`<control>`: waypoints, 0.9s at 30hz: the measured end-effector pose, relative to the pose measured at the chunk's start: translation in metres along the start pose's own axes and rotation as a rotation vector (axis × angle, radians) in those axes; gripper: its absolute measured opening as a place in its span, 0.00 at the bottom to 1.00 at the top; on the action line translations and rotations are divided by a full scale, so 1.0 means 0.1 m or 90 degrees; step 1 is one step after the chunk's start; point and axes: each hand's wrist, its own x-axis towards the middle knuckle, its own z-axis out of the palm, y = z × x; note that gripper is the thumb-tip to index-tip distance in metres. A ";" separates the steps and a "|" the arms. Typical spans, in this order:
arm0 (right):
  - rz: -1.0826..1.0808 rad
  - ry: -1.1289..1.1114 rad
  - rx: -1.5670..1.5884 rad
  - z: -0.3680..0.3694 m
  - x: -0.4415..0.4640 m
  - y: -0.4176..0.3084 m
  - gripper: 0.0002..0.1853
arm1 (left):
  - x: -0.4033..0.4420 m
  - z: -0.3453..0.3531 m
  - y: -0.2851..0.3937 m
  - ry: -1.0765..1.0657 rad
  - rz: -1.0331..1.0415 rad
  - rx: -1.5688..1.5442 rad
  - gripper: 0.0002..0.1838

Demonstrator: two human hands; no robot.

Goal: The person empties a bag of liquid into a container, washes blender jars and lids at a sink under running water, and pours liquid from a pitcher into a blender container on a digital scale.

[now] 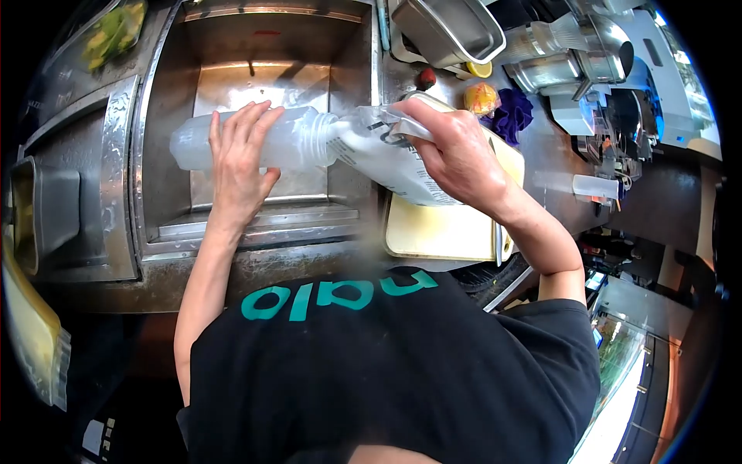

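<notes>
A translucent plastic bottle (297,143) lies tilted on its side over the metal sink, its threaded neck pointing right. My left hand (243,147) grips it around the body, thumb on the near side. In my right hand (456,151), closed on its top edge, is a white printed plastic bag (390,158). The bag's narrowed end meets the bottle's mouth; whether it reaches inside I cannot tell. White or cloudy content shows faintly in the bottle. Beneath the bag lies a pale cutting board (433,232).
The sink's front rim (255,232) runs below my left wrist. A knife (499,241) lies at the board's right edge. Behind are a metal pan (444,35), a strawberry (426,78), a lemon piece (479,69) and a purple cloth (511,116). A metal container (58,205) stands left.
</notes>
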 end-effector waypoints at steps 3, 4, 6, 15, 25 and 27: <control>0.003 -0.035 -0.005 -0.01 0.08 -0.05 0.16 | -0.04 0.06 -0.08 -0.012 -0.006 -0.033 0.43; -0.004 -0.036 -0.007 0.00 0.09 -0.05 0.15 | -0.04 0.07 -0.09 -0.017 -0.009 -0.033 0.43; 0.000 -0.046 -0.011 0.01 0.11 -0.02 0.14 | -0.04 0.08 -0.12 -0.025 -0.011 -0.031 0.43; 0.001 -0.070 -0.017 0.00 0.09 -0.02 0.11 | -0.02 0.10 -0.13 -0.014 -0.015 -0.049 0.43; -0.013 -0.055 0.045 0.00 0.08 -0.07 0.17 | -0.05 0.16 -0.18 -0.046 -0.025 -0.093 0.43; 0.005 -0.074 0.046 -0.02 0.05 -0.09 0.19 | -0.05 0.17 -0.19 -0.046 -0.018 -0.089 0.42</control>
